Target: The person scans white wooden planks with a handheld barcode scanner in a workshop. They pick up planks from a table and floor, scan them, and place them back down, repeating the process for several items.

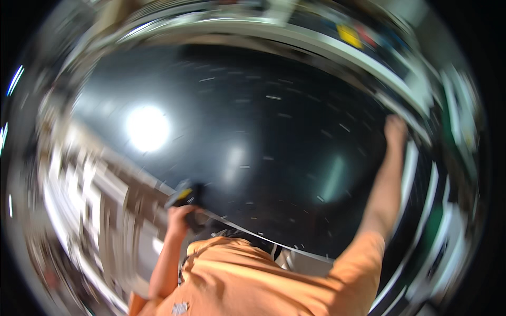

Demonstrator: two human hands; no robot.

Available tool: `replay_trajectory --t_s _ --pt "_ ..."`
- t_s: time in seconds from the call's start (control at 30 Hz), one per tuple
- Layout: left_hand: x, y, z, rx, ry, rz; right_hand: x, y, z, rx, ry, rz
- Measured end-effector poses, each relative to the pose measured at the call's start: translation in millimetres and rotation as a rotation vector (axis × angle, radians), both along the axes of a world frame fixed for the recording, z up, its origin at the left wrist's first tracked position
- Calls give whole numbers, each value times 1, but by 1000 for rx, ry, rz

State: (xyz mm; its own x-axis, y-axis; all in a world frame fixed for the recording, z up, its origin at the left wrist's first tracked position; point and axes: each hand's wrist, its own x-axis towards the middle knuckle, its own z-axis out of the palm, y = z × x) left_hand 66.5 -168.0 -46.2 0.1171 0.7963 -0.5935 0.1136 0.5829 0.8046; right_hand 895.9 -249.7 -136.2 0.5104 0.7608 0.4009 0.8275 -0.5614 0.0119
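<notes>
A large glossy black panel (284, 142) lies in front of me, with small light specks and streaks over its surface. My left hand (180, 217) is closed around a black and yellow hand-held tool (185, 196) at the panel's near edge, left of my body. Motion blur hides what kind of tool it is. My right arm is stretched far out, and my right hand (395, 129) is at the panel's right edge. Its fingers are too smeared to make out, so I cannot tell whether it grips the edge or only rests there.
Beyond the panel's far side runs a pale curved-looking rail (253, 27). Past it at the upper right is a blurred yellow thing (349, 37) among other items. Stacked pale strips or boards (100, 195) stand to the left. Bright lamp glare (147, 128) reflects on the panel.
</notes>
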Motion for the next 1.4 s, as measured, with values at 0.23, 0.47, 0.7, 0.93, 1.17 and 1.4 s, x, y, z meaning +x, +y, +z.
replay_trajectory --t_s 0.23,0.47,0.7,0.93,1.17,1.4 --pt "-28 -67 84 136 -78 -126 -75 27 8 117 -7 -144" --pt "-96 -129 140 412 42 196 -372 113 15 221 189 286" --pt "-190 -192 118 454 178 396 -794 157 98 141 544 1190" --pt "-276 -254 72 393 122 451 -1158 138 219 -62 825 1758" --pt "-326 -330 42 147 125 694 -1394 175 265 -495 757 1462" --pt "-350 -376 19 227 346 754 -1456 174 262 -545 539 1163"
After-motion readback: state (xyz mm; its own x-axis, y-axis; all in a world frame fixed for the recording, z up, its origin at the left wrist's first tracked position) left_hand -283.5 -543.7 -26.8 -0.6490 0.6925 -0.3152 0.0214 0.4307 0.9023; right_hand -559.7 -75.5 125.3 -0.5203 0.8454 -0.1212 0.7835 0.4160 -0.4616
